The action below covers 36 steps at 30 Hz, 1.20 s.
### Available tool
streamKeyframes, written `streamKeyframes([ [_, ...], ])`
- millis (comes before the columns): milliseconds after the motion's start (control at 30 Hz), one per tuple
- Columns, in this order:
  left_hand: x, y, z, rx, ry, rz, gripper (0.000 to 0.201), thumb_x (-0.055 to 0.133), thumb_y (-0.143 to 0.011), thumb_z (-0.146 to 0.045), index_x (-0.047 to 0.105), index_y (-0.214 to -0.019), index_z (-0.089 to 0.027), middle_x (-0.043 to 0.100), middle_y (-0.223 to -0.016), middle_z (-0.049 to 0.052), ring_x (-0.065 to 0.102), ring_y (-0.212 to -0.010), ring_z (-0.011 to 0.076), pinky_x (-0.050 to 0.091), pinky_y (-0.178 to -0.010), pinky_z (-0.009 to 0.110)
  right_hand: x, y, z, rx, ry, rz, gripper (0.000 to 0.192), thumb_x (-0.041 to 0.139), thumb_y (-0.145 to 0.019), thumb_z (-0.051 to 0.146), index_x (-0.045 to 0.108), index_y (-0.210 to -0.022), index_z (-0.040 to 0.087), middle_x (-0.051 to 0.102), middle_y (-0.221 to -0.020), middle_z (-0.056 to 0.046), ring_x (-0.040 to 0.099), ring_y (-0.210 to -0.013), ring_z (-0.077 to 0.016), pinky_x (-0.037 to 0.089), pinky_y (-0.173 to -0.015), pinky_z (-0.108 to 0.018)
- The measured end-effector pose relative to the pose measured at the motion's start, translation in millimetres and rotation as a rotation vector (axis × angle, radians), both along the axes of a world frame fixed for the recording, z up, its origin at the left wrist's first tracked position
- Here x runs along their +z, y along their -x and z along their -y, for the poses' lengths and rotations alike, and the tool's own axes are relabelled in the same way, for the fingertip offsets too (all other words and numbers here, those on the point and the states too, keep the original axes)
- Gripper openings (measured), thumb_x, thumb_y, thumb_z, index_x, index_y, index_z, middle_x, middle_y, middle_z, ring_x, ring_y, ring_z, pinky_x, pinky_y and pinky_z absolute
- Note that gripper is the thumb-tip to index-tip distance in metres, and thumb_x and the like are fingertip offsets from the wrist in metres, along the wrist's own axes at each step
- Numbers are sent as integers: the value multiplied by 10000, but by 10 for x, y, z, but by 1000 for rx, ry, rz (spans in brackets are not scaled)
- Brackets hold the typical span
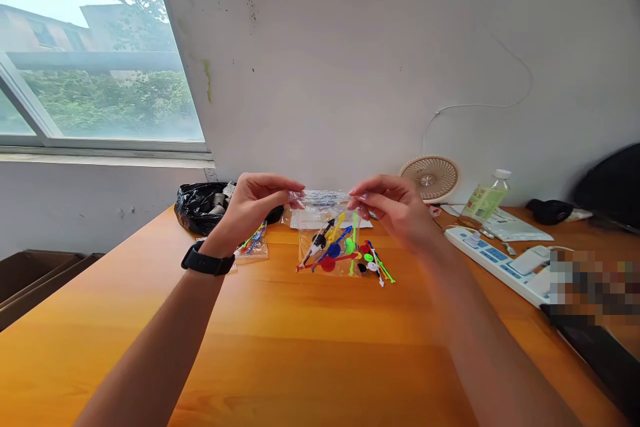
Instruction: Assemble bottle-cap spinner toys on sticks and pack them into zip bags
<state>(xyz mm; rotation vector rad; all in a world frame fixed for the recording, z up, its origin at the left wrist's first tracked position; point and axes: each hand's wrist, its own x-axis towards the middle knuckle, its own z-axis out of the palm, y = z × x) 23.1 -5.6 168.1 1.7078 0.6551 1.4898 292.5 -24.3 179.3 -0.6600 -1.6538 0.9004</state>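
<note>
I hold a small clear plastic bag point(327, 240) up over the middle of the orange table point(280, 347), toward its far edge. My left hand point(255, 203) pinches the bag's top strip at its left end, thumb and fingers closed on it, and my right hand point(393, 203) pinches the same strip at its right end, fingers narrow and closed on the film. The strip is stretched flat between them, and the bag hangs below it, its lower edge close to the tabletop; I cannot tell if it touches.

Inside are coloured plastic pieces point(333, 250): thin sticks and small round discs in red, blue, yellow, green and black. A few loose pieces point(377, 265) lie on the table just beside the bag's right lower corner. A second filled bag point(254, 245) lies on the table behind my left wrist, which wears a black watch point(207, 260).

I judge the bag very light and limp, with thin film that is slick and crumples easily; the pieces will slide to the bottom and shift if it tilts. The top strip looks like the firmest part, so the two ends of it are the best places to grip.

Toward the far edge sit a black bag point(200, 207), a small fan point(431, 178) and a bottle point(487, 199), with a power strip point(493, 260) near the right edge.
</note>
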Motion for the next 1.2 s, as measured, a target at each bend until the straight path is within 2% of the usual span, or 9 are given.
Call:
streamKeyframes([
  [100, 32, -28, 47, -20, -1, 7, 131, 768, -834, -277, 848, -877, -183, 799, -794, 66, 764, -730, 199, 640, -766, 338, -2, 49, 15, -36, 10, -41, 145, 723, -855, 380, 762, -817, 246, 722, -797, -51, 618, -681, -186, 510, -601, -351],
  [233, 36, -90, 67, 100, -23, -34, 213, 859, -786, -372, 821, -824, -166, 793, -782, 67, 764, -731, 206, 645, -716, 323, -12, 102, 4, -73, -8, -28, 276, 696, -892, 481, 756, -821, 220, 724, -783, -56, 601, -641, -167, 516, -597, -337],
  [333, 10, -115, 31, 111, -29, -59, 305, 911, -734, -366, 819, -950, -170, 793, -805, 50, 766, -744, 196, 652, -720, 308, -42, 98, -39, -155, -19, 13, 325, 835, -793, 485, 749, -973, 230, 722, -778, -32, 623, -665, -169, 504, -579, -306],
  [400, -9, -113, -4, 81, -18, -67, 357, 903, -750, -366, 820, -1037, -172, 798, -826, 50, 766, -751, 190, 653, -733, 302, -66, 75, -71, -182, -22, 47, 399, 848, -787, 482, 738, -1082, 238, 719, -778, -26, 644, -696, -179, 498, -580, -298],
  [533, -34, -110, -28, 83, 5, -106, 285, 894, -761, -380, 841, -938, -162, 808, -831, 63, 767, -744, 196, 649, -731, 298, -92, 46, -89, -193, -72, 171, 324, 770, -873, 483, 747, -1073, 229, 706, -795, -34, 654, -755, -191, 505, -655, -315],
  [733, -53, -171, 9, 44, 19, -160, 286, 885, -771, -396, 842, -929, -162, 813, -858, 78, 770, -790, 216, 640, -741, 300, -82, 163, -20, -271, -154, 444, 311, 705, -919, 514, 757, -1082, 255, 740, -997, -53, 632, -930, -223, 464, -784, -343],
  [900, -27, -145, 2, 4, 31, -211, 301, 873, -786, -409, 836, -934, -150, 799, -818, 75, 758, -762, 204, 633, -727, 293, -52, 135, -10, -280, -164, 536, 262, 700, -927, 489, 767, -895, 238, 729, -893, -42, 605, -931, -226, 442, -784, -341],
  [1000, -5, -85, -10, 1, 50, -225, 301, 866, -796, -405, 835, -963, -157, 802, -837, 73, 756, -769, 195, 627, -726, 280, -19, 63, -17, -219, -110, 474, 276, 725, -910, 486, 728, -853, 216, 717, -858, -29, 615, -841, -196, 463, -763, -325],
  [1200, -2, 6, -58, -19, 30, -251, 248, 836, -836, -390, 829, -926, -159, 782, -784, 55, 719, -722, 149, 593, -694, 236, -31, 31, -52, -41, 22, 213, 321, 835, -814, 488, 700, -850, 200, 705, -783, -14, 654, -751, -163, 535, -719, -289],
])
